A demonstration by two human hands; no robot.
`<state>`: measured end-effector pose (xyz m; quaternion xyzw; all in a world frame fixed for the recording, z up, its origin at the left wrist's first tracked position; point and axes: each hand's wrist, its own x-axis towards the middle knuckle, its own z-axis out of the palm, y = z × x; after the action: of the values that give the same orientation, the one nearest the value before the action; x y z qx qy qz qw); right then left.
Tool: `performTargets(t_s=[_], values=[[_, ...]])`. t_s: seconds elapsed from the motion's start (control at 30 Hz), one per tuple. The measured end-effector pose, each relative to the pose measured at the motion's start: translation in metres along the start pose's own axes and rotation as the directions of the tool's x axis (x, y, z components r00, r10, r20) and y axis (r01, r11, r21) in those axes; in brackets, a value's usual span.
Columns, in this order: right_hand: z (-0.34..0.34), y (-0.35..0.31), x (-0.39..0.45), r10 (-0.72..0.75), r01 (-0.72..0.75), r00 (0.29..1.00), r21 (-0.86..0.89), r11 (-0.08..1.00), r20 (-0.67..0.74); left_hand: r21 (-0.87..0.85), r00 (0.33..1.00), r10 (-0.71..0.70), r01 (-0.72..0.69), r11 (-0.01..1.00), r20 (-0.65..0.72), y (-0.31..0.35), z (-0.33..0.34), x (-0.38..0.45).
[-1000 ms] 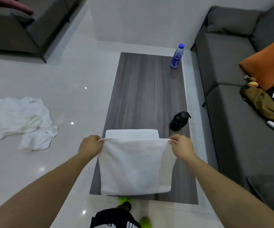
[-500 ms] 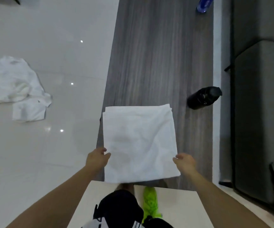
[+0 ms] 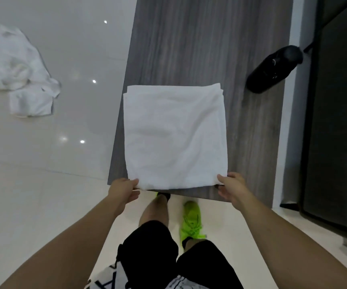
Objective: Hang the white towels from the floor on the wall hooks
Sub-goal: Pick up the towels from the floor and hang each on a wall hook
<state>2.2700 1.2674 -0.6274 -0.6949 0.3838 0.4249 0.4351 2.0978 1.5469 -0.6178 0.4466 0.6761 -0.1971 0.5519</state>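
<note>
Looking down from your head camera: a folded white towel (image 3: 175,136) lies flat on the near end of the wood-grain counter (image 3: 210,38), squared up with the near edge. Your left hand (image 3: 123,189) is at its near-left corner, thumb on top of the cloth and fingers curled underneath, pinching the corner. Your right hand (image 3: 231,189) is at the near-right corner, thumb resting on the cloth edge, fingers loosely bent below the counter edge; can't tell if it really grips. More white towels (image 3: 16,65) sit in a crumpled heap on the glossy tile floor (image 3: 64,49), well apart to the left of the counter. A black bottle (image 3: 273,70) lies on its side at the counter's right edge, near the dark sofa (image 3: 339,122). Your green shoes (image 3: 191,221) stand just below the counter's near edge.
</note>
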Motion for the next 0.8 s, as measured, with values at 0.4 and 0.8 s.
performTargets(t_s=[0.4, 0.8], values=[[-0.061, -0.041, -0.126, -0.272, 0.258, 0.961, 0.185, 0.948, 0.049, -0.218, 0.889, 0.346, -0.417, 0.882, -0.301, 0.04, -0.047, -0.142], [-0.079, -0.203, -0.397, -0.918, 0.939, 0.341, -0.113, 0.324, 0.202, 0.002, 0.42, 0.815, -0.889, 0.459, -0.4, 0.138, -0.163, -0.382]])
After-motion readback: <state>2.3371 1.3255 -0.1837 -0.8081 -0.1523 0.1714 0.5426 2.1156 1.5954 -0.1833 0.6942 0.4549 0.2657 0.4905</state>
